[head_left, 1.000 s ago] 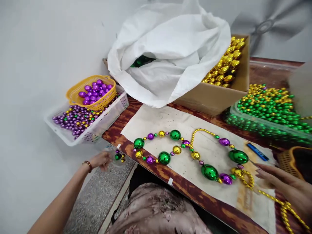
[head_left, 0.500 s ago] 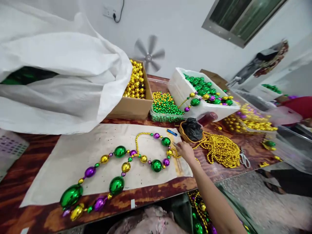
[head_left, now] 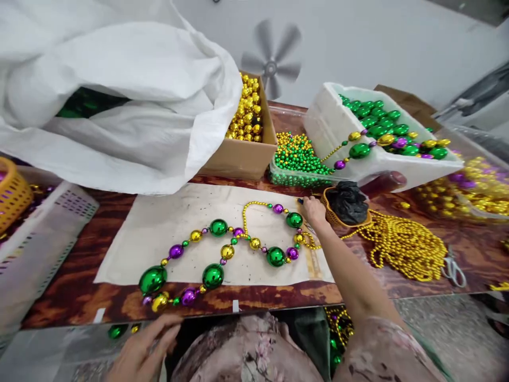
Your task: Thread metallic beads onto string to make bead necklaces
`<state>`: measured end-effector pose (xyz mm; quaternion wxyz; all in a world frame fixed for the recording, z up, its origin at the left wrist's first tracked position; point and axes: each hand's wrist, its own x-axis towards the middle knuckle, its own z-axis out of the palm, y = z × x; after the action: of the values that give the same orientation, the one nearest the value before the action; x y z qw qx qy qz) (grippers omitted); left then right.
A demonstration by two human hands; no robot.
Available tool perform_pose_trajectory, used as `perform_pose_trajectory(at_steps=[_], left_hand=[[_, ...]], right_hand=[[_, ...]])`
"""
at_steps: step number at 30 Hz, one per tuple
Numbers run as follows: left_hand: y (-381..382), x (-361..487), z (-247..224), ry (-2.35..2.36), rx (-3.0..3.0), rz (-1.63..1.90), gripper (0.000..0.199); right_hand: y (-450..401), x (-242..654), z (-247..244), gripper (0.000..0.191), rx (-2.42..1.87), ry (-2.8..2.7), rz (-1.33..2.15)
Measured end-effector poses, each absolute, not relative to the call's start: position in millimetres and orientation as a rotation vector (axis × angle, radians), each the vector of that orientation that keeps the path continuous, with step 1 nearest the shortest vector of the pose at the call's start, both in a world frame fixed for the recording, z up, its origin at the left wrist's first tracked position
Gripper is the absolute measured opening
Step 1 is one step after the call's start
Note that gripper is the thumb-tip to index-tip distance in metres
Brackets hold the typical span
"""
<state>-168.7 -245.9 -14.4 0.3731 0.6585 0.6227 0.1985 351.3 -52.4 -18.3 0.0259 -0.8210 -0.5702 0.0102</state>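
Note:
My right hand (head_left: 313, 212) is closed at the far right part of the cream cloth (head_left: 178, 199). A dark end of a small blue object shaped like a lighter (head_left: 300, 201) sticks out from its fingers. Low in the view, my left hand (head_left: 145, 347) hangs in front of the table edge, empty, slightly blurred, its fingers apart. A bead necklace (head_left: 275, 257) of large green, purple and gold beads lies looped on the cloth, its lower left end on the bare wood. A small bundle of gold bead strand (head_left: 311, 241) lies beside my right wrist.
Right of my forearm are a basket with a black plastic bag (head_left: 348, 204), a heap of gold bead strands (head_left: 405, 246) and scissors (head_left: 454, 268). Behind stand a foam box (head_left: 330, 119), a carton (head_left: 242, 159) and a white sack (head_left: 131, 154). A white crate (head_left: 73, 212) stands left.
My right hand has moved up the cloth onto the small blue object, which lay uncovered before. My left hand has come into view. The view has swung left.

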Motion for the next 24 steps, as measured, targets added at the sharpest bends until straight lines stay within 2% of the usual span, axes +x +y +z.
perform_pose_trajectory(at_steps=[6,11,15,24], left_hand=[[-196.7,-79.4,-8.2,1.62,1.949,0.833,0.042],[-163.6,-32.7,-14.1,1.698,2.144,0.714,0.054],[-156.8,-18.0,-17.6,1.76,2.094,0.562,0.044],[-190.1,-42.4,-11.5,1.662,1.851,0.957,0.043]], right_hand=[[-67.3,328.3,1.2,0.025,-2.28,-1.833,0.065],[-81.2,252.2,9.2,0.02,-1.485,-2.097,0.633],[-85.7,207.1,8.7,0.015,-1.266,-2.108,0.906],[-119.8,195.1,17.9,0.016,-0.998,-1.818,1.512]])
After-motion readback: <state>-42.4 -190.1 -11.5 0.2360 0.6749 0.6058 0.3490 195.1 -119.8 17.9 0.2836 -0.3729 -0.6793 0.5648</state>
